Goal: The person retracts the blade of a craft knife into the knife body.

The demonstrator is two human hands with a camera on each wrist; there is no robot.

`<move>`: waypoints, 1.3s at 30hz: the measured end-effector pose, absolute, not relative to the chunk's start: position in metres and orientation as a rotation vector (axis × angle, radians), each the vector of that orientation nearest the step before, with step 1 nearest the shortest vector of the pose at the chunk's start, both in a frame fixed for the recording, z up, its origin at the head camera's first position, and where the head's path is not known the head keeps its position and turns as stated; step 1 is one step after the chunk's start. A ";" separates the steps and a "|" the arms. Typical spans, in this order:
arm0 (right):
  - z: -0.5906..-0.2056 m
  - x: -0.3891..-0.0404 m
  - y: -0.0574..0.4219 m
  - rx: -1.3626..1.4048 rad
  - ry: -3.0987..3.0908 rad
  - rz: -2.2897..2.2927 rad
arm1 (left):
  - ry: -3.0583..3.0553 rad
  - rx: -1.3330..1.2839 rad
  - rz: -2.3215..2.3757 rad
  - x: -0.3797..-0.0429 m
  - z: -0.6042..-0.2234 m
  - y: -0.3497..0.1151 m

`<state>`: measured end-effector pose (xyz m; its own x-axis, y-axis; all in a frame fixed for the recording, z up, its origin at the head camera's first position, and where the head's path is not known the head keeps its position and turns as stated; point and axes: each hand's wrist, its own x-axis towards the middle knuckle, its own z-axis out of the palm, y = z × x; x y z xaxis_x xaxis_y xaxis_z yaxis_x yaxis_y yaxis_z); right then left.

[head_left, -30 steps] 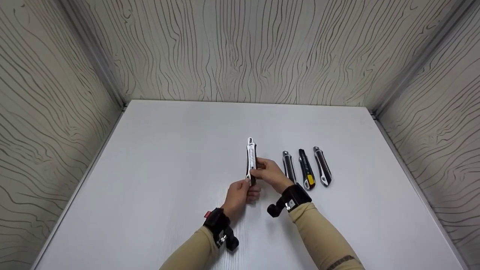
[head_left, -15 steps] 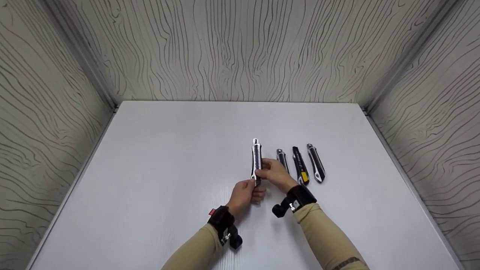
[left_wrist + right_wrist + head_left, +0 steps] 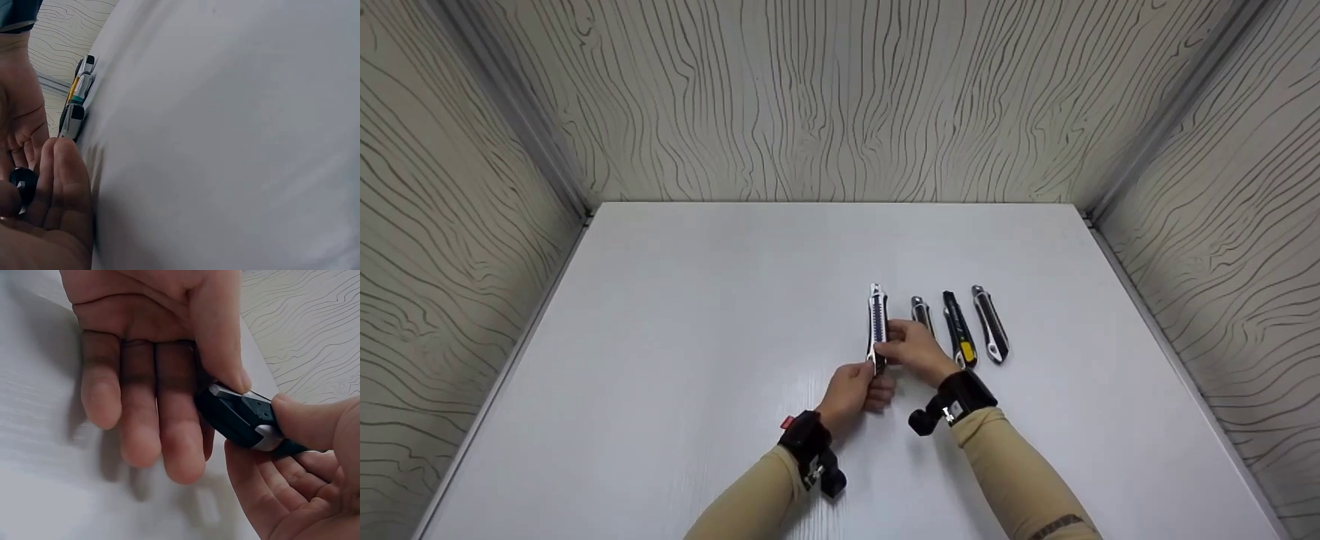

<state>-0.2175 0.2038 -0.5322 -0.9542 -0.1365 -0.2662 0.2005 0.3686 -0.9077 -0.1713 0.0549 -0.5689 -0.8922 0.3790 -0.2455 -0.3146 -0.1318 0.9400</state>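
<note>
A silver-and-black snap-off utility knife points away from me in the head view, left of several similar knives. My left hand pinches its near end between thumb and fingers. From the right side, my right hand pinches the lower part of the handle. In the right wrist view, the dark knife end sits between both thumbs and fingers, while the right hand's other fingers extend past it. Only a round dark end of the knife shows in the left wrist view. Whether the knife touches the table cannot be told.
Right of my hands lie a silver knife, partly hidden by the right hand, a black-and-yellow knife and another silver-and-black knife. They lie side by side on the white table. Wood-patterned walls enclose its back and sides.
Both hands and the held knife have shifted right, closer to the row of knives, and slightly nearer to me. The grip looks the same. The head view has shifted slightly.
</note>
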 end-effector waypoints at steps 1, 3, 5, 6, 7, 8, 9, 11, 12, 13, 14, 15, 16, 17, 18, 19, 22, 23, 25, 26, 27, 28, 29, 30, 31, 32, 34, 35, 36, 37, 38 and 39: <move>-0.532 -0.218 0.203 0.055 2.337 -1.615 | 1.687 0.067 2.069 -0.171 -0.568 0.054; -0.533 -0.219 0.202 0.057 2.343 -1.615 | 1.666 0.056 2.073 -0.172 -0.567 0.052; -0.533 -0.219 0.202 0.057 2.349 -1.614 | 1.662 0.044 2.076 -0.172 -0.566 0.049; -0.533 -0.220 0.202 0.058 2.354 -1.611 | 1.676 0.041 2.072 -0.172 -0.566 0.047; -0.534 -0.220 0.202 0.066 2.355 -1.612 | 1.689 0.033 2.063 -0.173 -0.565 0.045; -0.534 -0.221 0.201 0.078 2.360 -1.608 | 1.710 0.028 2.054 -0.173 -0.564 0.043; -0.535 -0.221 0.201 0.083 2.365 -1.599 | 1.731 0.022 2.043 -0.174 -0.563 0.040; -0.536 -0.221 0.202 0.090 2.381 -1.572 | 1.776 0.012 2.019 -0.175 -0.561 0.035; -0.536 -0.221 0.202 0.107 2.391 -1.557 | 1.788 0.007 2.010 -0.176 -0.560 0.032; -0.537 -0.221 0.202 0.123 2.404 -1.538 | 1.794 -0.001 2.005 -0.177 -0.558 0.029; -0.537 -0.221 0.202 0.124 2.425 -1.507 | 1.804 -0.007 2.001 -0.178 -0.557 0.027; -0.537 -0.221 0.202 0.127 2.449 -1.473 | 1.808 -0.013 2.000 -0.178 -0.556 0.024; -0.537 -0.222 0.202 0.134 2.475 -1.436 | 1.813 -0.019 2.000 -0.179 -0.555 0.022; -0.537 -0.222 0.201 0.137 2.499 -1.401 | 1.818 -0.021 2.000 -0.179 -0.554 0.020; -0.537 -0.222 0.200 0.134 2.534 -1.355 | 1.825 -0.022 2.001 -0.180 -0.554 0.019; -0.537 -0.222 0.200 0.120 2.572 -1.308 | 1.829 -0.023 2.003 -0.180 -0.554 0.018; -0.538 -0.223 0.198 0.085 2.667 -1.189 | 1.840 -0.027 2.011 -0.181 -0.554 0.016; -0.538 -0.223 0.197 0.078 2.691 -1.160 | 1.840 -0.028 2.015 -0.182 -0.553 0.016; -0.539 -0.223 0.196 0.077 2.725 -1.115 | 1.837 -0.032 2.024 -0.182 -0.553 0.016; -0.539 -0.223 0.196 0.088 2.734 -1.101 | 1.835 -0.034 2.027 -0.183 -0.553 0.015; -0.538 -0.223 0.196 0.099 2.739 -1.090 | 1.835 -0.034 2.030 -0.183 -0.552 0.015; -0.538 -0.223 0.195 0.112 2.737 -1.086 | 1.836 -0.038 2.028 -0.183 -0.552 0.015; -0.538 -0.223 0.195 0.124 2.736 -1.081 | 1.842 -0.038 2.027 -0.183 -0.552 0.015; -0.537 -0.223 0.194 0.138 2.731 -1.080 | 1.846 -0.038 2.026 -0.183 -0.552 0.015; -0.537 -0.223 0.194 0.151 2.724 -1.081 | 1.849 -0.037 2.026 -0.184 -0.552 0.015; -0.536 -0.223 0.194 0.166 2.718 -1.084 | 1.853 -0.037 2.026 -0.184 -0.553 0.014; -0.535 -0.223 0.193 0.180 2.704 -1.095 | 1.855 -0.041 2.027 -0.184 -0.553 0.014; -0.535 -0.223 0.192 0.186 2.702 -1.099 | 1.853 -0.040 2.031 -0.184 -0.553 0.014; -0.534 -0.223 0.192 0.190 2.705 -1.099 | 1.852 -0.039 2.033 -0.184 -0.553 0.013; -0.534 -0.223 0.191 0.193 2.711 -1.098 | 1.850 -0.038 2.034 -0.184 -0.553 0.013; -0.534 -0.223 0.191 0.193 2.721 -1.095 | 1.852 -0.036 2.035 -0.183 -0.553 0.013; -0.534 -0.223 0.190 0.193 2.732 -1.091 | 1.852 -0.036 2.035 -0.183 -0.553 0.012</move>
